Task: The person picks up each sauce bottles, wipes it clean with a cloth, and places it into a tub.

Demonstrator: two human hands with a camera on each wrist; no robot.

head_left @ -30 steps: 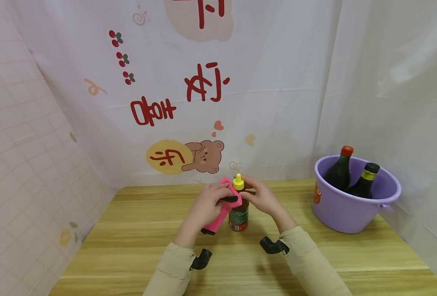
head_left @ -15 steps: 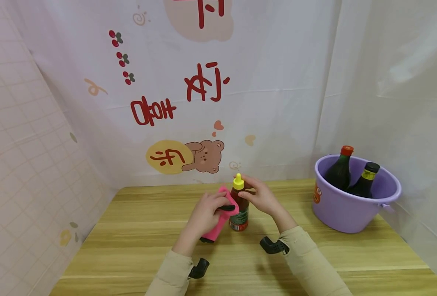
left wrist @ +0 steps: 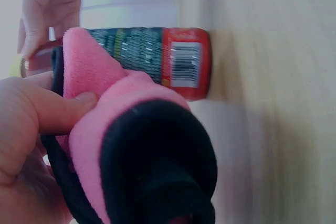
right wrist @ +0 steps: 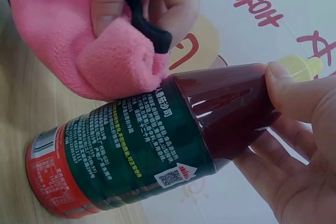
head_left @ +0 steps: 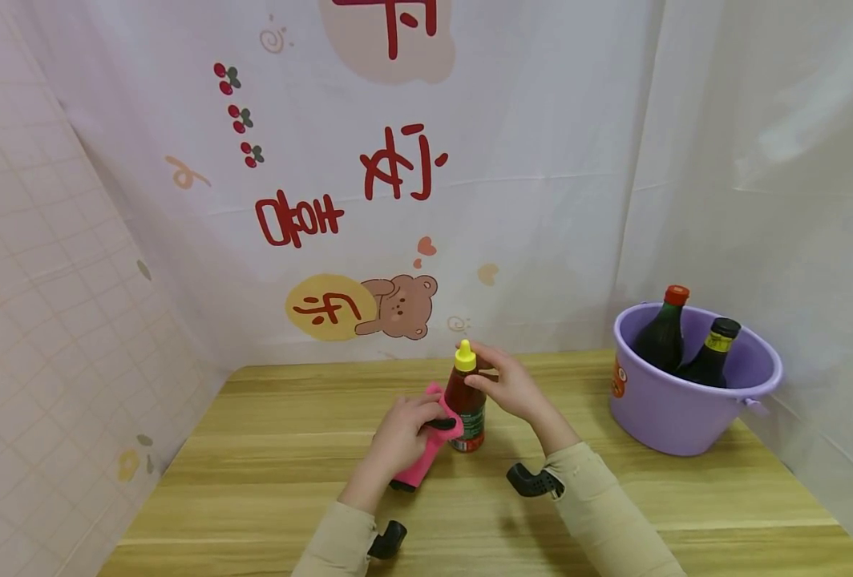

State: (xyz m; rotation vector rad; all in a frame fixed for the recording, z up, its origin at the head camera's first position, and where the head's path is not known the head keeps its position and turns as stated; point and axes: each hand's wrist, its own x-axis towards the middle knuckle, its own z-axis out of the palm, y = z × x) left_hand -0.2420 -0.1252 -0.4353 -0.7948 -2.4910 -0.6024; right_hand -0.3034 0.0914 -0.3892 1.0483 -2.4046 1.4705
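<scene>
A ketchup bottle (head_left: 467, 409) with a yellow nozzle cap (right wrist: 303, 68) and a green and red label stands upright on the wooden table. My right hand (head_left: 506, 383) grips its neck just under the cap, thumb on the near side. In my left hand (head_left: 400, 433) is a bunched pink cloth (right wrist: 84, 45) with black edging, pinched between thumb and fingers. The cloth (left wrist: 94, 66) lies against the label side of the bottle, as the right wrist view shows. Part of the label is hidden behind it in the left wrist view.
At the right of the table (head_left: 268, 449) stands a purple bucket (head_left: 675, 417). Inside it lean two dark bottles, one with a red cap (head_left: 677, 295) and one with a black cap (head_left: 725, 327). A printed curtain (head_left: 542, 200) hangs behind the table.
My left hand and the cloth have slid down along the bottle, from near its neck to its label, uncovering the upper part. The right hand keeps its grip on the neck.
</scene>
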